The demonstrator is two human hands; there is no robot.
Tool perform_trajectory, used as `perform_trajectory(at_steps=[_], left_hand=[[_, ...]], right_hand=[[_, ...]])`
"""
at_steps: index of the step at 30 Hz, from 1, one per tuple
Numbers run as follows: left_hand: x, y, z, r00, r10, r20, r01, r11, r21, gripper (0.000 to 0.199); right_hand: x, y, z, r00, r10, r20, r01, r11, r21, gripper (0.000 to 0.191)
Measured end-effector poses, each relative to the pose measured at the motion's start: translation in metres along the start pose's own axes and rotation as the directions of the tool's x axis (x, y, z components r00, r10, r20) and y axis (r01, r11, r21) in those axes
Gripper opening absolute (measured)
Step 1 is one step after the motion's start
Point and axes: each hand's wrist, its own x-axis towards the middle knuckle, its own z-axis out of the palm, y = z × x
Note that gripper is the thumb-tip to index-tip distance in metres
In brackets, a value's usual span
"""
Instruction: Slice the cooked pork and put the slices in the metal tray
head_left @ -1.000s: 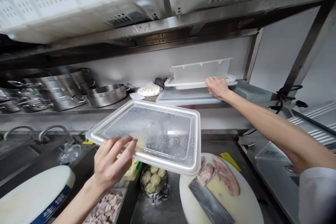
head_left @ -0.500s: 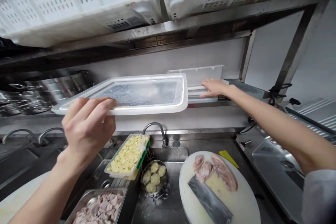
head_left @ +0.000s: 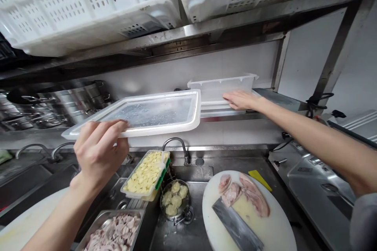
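In the head view, my left hand [head_left: 101,147] grips the near edge of a translucent plastic lid [head_left: 150,111] with a white rim. The lid is held up flat above the sink, and droplets show on it. My right hand [head_left: 240,99] reaches to the wall shelf, its fingers stretched out against the front of a translucent plastic box [head_left: 209,90]. Flat white pieces lie under that box. Below are a plastic tub of sliced yellowish pieces [head_left: 144,176] and a round white cutting board [head_left: 215,227] with raw meat [head_left: 255,196] and a cleaver [head_left: 235,223].
A metal tray of cut meat [head_left: 114,231] is at lower left. A pot with round pieces in liquid [head_left: 176,198] sits in the sink under a faucet [head_left: 179,141]. Steel pots [head_left: 70,98] line the shelf. White crates [head_left: 82,11] overhang above. A yellow cloth-like strip [head_left: 259,179] lies beside the board.
The lid in my left hand has lowered slightly and shifted a little to the left. My right hand has come down slightly onto the box's front, and more of the box shows.
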Motion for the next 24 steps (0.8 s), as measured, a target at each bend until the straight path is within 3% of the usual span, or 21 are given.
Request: perform_trajectory(at_steps=[2, 5, 8, 10, 12, 14, 19, 22, 24], left_hand=[[0.017, 0.003, 0.015, 0.999, 0.025, -0.043, -0.024, 1.0, 0.012, 0.031], [0.063, 0.015, 0.052, 0.995, 0.055, -0.087, -0.053, 0.998, 0.03, 0.02], [0.109, 0.033, 0.084, 1.0, 0.016, -0.011, -0.017, 0.999, -0.038, 0.02], [0.121, 0.044, 0.091, 1.0, -0.001, 0.03, 0.004, 0.996, -0.094, 0.023], [0.114, 0.051, 0.086, 1.0, 0.008, 0.022, -0.006, 0.994, -0.11, 0.024], [0.094, 0.054, 0.074, 0.999, 0.033, -0.018, -0.035, 0.994, -0.099, 0.026], [0.048, 0.055, 0.05, 0.991, 0.132, -0.028, -0.133, 0.988, -0.073, 0.032], [0.042, 0.063, 0.057, 0.979, 0.201, 0.025, -0.199, 0.976, -0.087, 0.032], [0.047, 0.071, 0.076, 0.977, 0.206, 0.057, -0.2, 0.975, -0.1, 0.03]], right_hand=[[0.003, -0.002, 0.003, 1.0, -0.012, -0.023, 0.013, 1.0, 0.027, 0.028], [0.004, -0.01, 0.006, 0.998, -0.016, -0.058, 0.016, 1.0, -0.002, 0.026], [-0.004, -0.019, 0.007, 0.992, 0.012, -0.123, -0.017, 0.999, -0.04, 0.026], [-0.014, -0.018, 0.004, 0.967, 0.068, -0.244, -0.076, 0.997, -0.023, 0.034], [-0.02, -0.008, -0.003, 0.901, 0.171, -0.4, -0.186, 0.983, 0.0, 0.044], [-0.02, 0.008, -0.013, 0.836, 0.265, -0.48, -0.297, 0.955, 0.01, 0.05], [0.006, 0.046, -0.039, 0.894, 0.398, -0.208, -0.377, 0.917, 0.132, 0.039], [0.015, 0.062, -0.05, 0.866, 0.434, -0.25, -0.383, 0.896, 0.226, 0.041], [0.013, 0.075, -0.055, 0.836, 0.436, -0.334, -0.384, 0.899, 0.213, 0.048]])
